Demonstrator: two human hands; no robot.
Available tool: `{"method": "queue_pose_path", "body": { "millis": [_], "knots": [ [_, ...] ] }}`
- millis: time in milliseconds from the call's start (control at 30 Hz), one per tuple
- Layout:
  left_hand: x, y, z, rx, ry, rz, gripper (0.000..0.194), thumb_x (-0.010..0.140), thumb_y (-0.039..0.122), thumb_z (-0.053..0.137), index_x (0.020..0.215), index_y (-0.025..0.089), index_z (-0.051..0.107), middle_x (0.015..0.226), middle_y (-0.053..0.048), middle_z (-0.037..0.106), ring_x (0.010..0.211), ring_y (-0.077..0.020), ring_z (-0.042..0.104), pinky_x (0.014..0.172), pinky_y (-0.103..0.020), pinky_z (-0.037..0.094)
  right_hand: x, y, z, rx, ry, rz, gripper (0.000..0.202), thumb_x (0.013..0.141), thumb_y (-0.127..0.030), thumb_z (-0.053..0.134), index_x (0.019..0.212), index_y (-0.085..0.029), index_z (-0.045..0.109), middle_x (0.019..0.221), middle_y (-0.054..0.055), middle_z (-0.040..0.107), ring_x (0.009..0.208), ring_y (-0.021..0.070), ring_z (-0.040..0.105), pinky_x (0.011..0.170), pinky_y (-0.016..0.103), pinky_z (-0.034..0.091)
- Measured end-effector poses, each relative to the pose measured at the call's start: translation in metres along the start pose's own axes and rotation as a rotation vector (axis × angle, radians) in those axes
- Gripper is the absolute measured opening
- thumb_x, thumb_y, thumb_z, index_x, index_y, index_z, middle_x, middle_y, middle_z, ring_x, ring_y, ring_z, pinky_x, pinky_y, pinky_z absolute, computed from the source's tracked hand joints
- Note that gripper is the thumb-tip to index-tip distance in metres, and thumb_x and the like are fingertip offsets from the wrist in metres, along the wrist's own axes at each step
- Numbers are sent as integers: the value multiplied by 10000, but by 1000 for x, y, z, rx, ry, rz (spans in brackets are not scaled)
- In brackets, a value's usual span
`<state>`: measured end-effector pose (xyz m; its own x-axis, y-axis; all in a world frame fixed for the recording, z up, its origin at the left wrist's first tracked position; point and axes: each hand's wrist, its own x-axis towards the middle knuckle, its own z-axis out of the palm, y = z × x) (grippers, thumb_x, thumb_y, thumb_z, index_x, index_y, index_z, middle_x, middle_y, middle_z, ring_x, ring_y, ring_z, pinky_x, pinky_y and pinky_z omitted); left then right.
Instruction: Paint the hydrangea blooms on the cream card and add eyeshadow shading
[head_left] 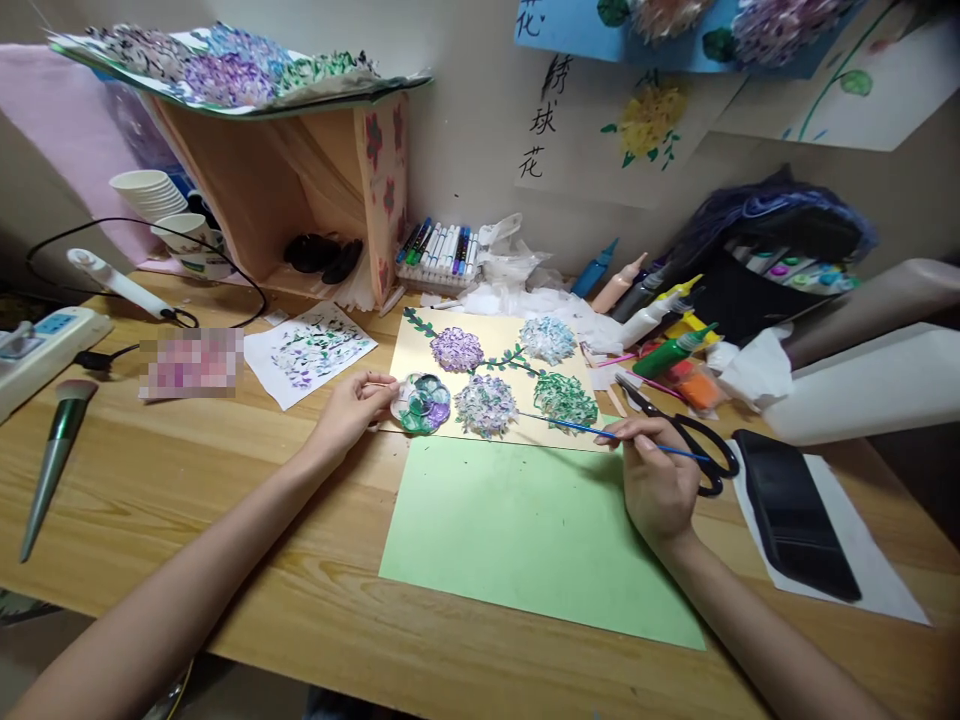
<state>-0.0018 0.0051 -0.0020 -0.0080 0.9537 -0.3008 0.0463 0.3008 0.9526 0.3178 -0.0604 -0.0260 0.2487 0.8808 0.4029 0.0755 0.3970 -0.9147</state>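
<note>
My left hand (352, 408) pinches the edge of a small flower-shaped paint palette (421, 404) smeared green and purple. In my right hand (658, 475) is a thin blue paintbrush (577, 426), its tip at the right side of a textured purple-and-white flower (486, 405). That flower belongs to a cream sheet (501, 331), along with a purple flower (457, 350), a light blue one (548, 340) and a green one (565, 401), plus leafy green stems. Beneath the cream sheet's lower edge lies a light green sheet (517, 530).
Black scissors (701, 440) and a dark phone (796, 515) lie right. Paint tubes (675, 352) and a marker box (439, 255) stand behind. At left are a paint-dabbed paper (309, 352), a large brush (57, 465), a power strip (45, 350) and paper cups (184, 235).
</note>
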Motion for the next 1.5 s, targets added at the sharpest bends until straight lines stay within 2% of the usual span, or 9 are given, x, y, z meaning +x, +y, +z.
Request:
{"method": "queue_pose_path", "body": {
  "millis": [167,367,533,667,1067,1267,1333,1433,1500],
  "knots": [
    [1,1,2,16,15,-7,402,608,392,740,867,144,558,630,12,622,500,-76,543,442,-162,354,-3,4,-6,-52,-97,103,103,821,-222,500,824,-213,603,802,26,608,738,171,565,642,297,418],
    [1,1,0,74,15,-4,426,618,403,730,916,147,564,683,6,626,532,-83,548,461,-172,351,-4,6,-6,-136,-64,44,114,836,-248,488,821,-211,595,827,32,601,748,174,551,634,295,421],
    [2,0,-1,96,-4,8,415,638,404,722,923,145,565,630,34,587,486,-60,498,446,-163,305,-2,3,-6,-174,-134,58,117,843,-239,481,808,-207,588,822,35,599,791,184,567,670,305,439],
    [1,2,0,102,4,6,407,649,395,717,928,142,563,647,26,592,518,-68,512,462,-166,322,-2,1,-5,-205,-74,1,126,849,-239,470,795,-209,580,811,32,593,793,183,565,678,305,440],
    [0,3,1,113,24,-14,412,633,383,718,938,150,569,728,-12,651,598,-114,601,489,-192,382,-5,-1,-7,-258,-115,-54,149,849,-225,457,765,-207,579,782,26,582,795,189,558,734,337,427],
    [-1,4,2,61,29,-15,437,601,378,740,929,140,578,725,-20,656,609,-124,606,517,-205,423,-9,-8,0,-227,-101,-205,160,849,-196,443,773,-212,582,758,20,590,760,188,557,717,346,414],
    [-2,4,3,46,34,-25,450,599,380,742,942,132,590,750,-32,666,607,-120,604,510,-198,420,-12,-11,9,-242,-168,-237,170,852,-177,435,826,-219,597,791,23,615,792,195,572,734,353,418],
    [-3,3,2,30,-19,-27,494,624,391,729,1025,123,621,814,-56,684,596,-112,595,464,-179,376,-17,-16,29,-311,-388,-247,215,854,-149,428,941,-234,605,897,34,654,872,206,593,766,361,429],
    [-5,3,1,19,-54,-16,515,646,393,718,1081,131,633,884,-75,693,636,-119,603,475,-182,383,-18,-19,44,-352,-457,-235,236,857,-142,427,988,-242,595,939,37,659,889,205,594,764,358,436]
  ]
}}
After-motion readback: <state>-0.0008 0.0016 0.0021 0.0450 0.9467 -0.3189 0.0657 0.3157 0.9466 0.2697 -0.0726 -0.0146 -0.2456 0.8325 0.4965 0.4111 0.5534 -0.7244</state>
